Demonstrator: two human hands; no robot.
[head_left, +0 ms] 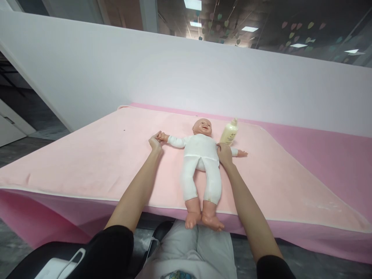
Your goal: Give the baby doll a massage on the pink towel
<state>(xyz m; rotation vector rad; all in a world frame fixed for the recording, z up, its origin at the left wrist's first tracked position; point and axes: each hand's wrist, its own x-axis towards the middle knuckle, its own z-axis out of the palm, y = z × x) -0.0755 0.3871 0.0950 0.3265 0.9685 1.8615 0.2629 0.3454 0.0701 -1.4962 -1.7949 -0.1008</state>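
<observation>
A baby doll (201,146) with a white cloth body lies face up, its head toward the wall and its feet over the table's front edge. Out to the left, the doll's small hand is pinched in the closed fingers of my left hand (156,142). My right hand (224,153) is curled against the side of the doll's torso, by the other upper arm; its fingertips are partly hidden. Just beyond that hand stands a pale yellow pump bottle (229,133), leaning slightly in view.
A light pink mat (95,155) lies over a darker pink cover (328,159) on the table. Behind rises a white partition (180,73) with glass above. A white device with a cable (62,267) sits at the lower left, near my sleeve.
</observation>
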